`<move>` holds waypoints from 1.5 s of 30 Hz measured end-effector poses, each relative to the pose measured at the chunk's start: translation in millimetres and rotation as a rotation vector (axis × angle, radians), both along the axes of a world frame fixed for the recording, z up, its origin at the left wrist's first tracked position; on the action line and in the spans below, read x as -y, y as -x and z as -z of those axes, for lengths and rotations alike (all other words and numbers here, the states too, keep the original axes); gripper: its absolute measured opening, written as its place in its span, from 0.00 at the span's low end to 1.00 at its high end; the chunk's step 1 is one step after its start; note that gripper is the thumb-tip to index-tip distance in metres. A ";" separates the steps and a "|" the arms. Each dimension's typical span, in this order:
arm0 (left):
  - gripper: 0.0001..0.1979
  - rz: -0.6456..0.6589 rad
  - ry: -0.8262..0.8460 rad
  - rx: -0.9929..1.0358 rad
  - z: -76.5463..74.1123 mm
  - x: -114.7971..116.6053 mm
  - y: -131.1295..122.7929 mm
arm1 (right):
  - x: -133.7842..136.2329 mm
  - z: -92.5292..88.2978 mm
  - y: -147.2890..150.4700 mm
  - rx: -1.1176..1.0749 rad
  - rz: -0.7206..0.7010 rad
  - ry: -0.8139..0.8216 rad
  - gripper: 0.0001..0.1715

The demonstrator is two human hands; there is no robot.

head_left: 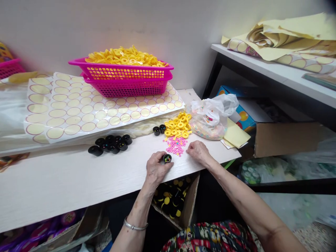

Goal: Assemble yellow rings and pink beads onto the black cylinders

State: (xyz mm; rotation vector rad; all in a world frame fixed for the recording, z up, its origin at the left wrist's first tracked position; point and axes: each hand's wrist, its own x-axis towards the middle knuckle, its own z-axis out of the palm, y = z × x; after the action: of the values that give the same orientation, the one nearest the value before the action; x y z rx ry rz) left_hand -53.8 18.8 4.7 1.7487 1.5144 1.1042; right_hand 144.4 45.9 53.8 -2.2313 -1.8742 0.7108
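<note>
My left hand (156,168) grips a small black cap (167,158) on the white table (65,178); coloured beads show inside the cap. My right hand (197,151) rests curled on the table right beside a patch of small pink beads (176,145), fingertips pinched at its edge. Just behind the beads lies a pile of yellow rings (179,125). Two more black caps (159,130) stand left of the rings, and a cluster of several black caps (111,144) sits further left.
A pink basket (126,82) heaped with yellow rings stands on sheets of round stickers (86,108) at the back. A plastic bag of beads (211,119) lies right of the rings. Under the table edge is a cardboard box (174,199) of black and yellow parts. A shelf with yellow paper (283,42) is at right.
</note>
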 end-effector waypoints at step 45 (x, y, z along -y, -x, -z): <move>0.10 0.054 -0.077 -0.145 0.8 0.1 -3.7 | 16.5 -11.1 57.5 -0.309 -0.608 -0.330 0.09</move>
State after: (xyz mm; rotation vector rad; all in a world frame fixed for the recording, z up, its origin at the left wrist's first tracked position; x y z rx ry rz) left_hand -50.1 18.6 3.8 1.9478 1.5175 1.0408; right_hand 86.9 29.4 64.9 -1.2721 -2.2988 0.7013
